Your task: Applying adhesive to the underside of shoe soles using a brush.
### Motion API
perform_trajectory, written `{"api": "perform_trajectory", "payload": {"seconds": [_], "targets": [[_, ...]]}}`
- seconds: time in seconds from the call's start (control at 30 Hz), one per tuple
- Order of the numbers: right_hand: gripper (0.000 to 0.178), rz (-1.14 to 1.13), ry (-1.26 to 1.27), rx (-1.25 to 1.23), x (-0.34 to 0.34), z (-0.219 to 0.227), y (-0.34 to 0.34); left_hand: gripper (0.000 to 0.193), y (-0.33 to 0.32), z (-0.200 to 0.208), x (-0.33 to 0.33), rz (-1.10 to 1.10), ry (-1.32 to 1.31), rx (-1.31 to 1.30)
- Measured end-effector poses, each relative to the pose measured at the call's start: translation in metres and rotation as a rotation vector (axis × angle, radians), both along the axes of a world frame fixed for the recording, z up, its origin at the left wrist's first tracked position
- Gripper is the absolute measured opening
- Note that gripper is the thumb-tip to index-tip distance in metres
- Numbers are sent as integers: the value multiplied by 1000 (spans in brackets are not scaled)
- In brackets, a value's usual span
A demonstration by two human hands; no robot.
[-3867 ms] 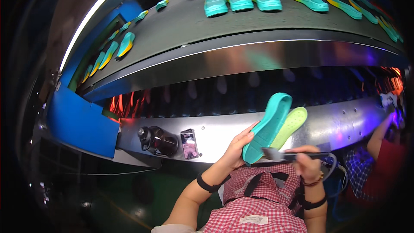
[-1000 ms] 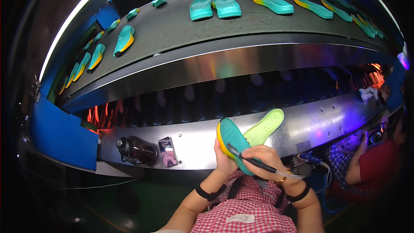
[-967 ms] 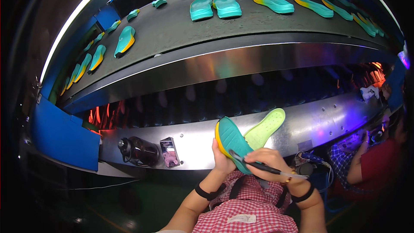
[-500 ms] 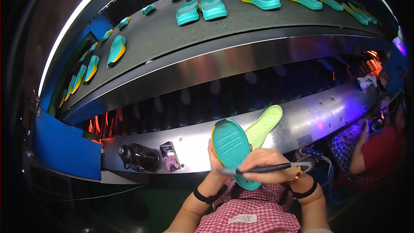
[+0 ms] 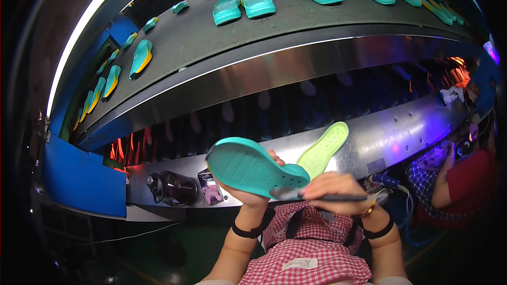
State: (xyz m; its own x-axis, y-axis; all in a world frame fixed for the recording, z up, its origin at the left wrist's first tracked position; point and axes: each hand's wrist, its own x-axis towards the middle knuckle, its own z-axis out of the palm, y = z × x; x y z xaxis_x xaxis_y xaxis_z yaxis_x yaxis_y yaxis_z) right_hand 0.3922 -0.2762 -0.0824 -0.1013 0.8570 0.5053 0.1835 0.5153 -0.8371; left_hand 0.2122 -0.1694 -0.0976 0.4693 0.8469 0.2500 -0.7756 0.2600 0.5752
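My left hand [image 5: 244, 194] is wrapped around a teal shoe sole [image 5: 245, 166] from beneath, its fingertips showing over the far edge. The sole lies tilted in the air above the near edge of the metal ledge, heel and toe running left to right. In my right hand [image 5: 335, 186] is a brush [image 5: 343, 198] with a black handle. Its greyish, motion-smeared tip meets the right end of the sole, beside several small holes. Behind both hands rests a pale green insole [image 5: 323, 150] on the ledge, its lower end hidden by the teal sole and my right hand.
A dark bottle [image 5: 177, 188] and a phone [image 5: 210, 187] lie left on the metal ledge [image 5: 380, 137]. Beyond is a conveyor belt [image 5: 195, 42] carrying several teal-and-yellow soles. Orange-glowing slots flank the dark gap below it. A person in red [image 5: 467, 184] sits at right.
The sole has turned from nearly upright to lying sideways, its wide end moving left. The brush has moved along toward its right end, and my right hand has shifted slightly right.
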Motion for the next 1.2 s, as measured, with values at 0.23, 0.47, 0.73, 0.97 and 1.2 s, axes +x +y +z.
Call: {"api": "perform_trajectory", "payload": {"seconds": [0.23,0.47,0.73,0.97,1.2], "targets": [[20,12,195,-69,7,-6,-5,88,3,14,-7,50,-44,18],[24,310,292,-151,9,-18,-2,95,1,19,-4,21,17,-35],[23,231,1241,-565,-24,-16,-9,77,-37,-5,11,-88,186,-174],[24,276,238,-364,9,10,-12,58,-11,-15,-13,-423,256,-232],[19,393,-17,-221,16,19,-6,54,-2,-2,-17,-696,494,-321]]}}
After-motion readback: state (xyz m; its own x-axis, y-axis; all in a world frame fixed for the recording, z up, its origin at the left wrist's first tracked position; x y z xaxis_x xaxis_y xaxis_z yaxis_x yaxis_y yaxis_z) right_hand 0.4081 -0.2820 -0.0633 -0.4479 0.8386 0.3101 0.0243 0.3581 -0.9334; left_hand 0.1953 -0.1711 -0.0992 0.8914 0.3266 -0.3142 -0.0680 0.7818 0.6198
